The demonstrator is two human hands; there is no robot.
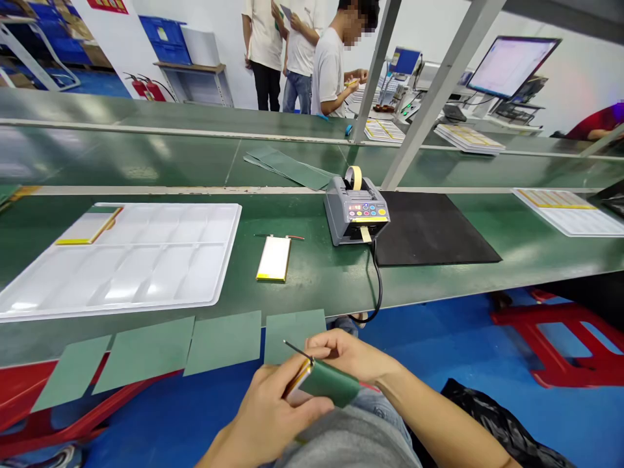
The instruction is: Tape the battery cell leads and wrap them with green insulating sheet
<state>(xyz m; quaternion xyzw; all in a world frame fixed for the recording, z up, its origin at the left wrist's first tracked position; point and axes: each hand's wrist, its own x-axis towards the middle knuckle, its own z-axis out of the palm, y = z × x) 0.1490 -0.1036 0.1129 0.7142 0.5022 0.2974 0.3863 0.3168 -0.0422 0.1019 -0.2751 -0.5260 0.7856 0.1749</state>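
Note:
My left hand is closed around a flat pouch battery pack with yellow-taped edges, held tilted above my lap. A green insulating paper sheet curves over one side of the pack, and a dark wire sticks out at its corner. My right hand is closed at the far side of the pack, its fingertips partly hidden behind it. On the bench beyond lies another pouch battery with thin leads. Several green paper sheets hang along the front bench edge.
A white compartment tray at left holds a battery pack. A tape dispenser with a cord stands beside a black mat. Another white tray lies at right. Metal posts rise behind; people stand beyond. Red stools stand below.

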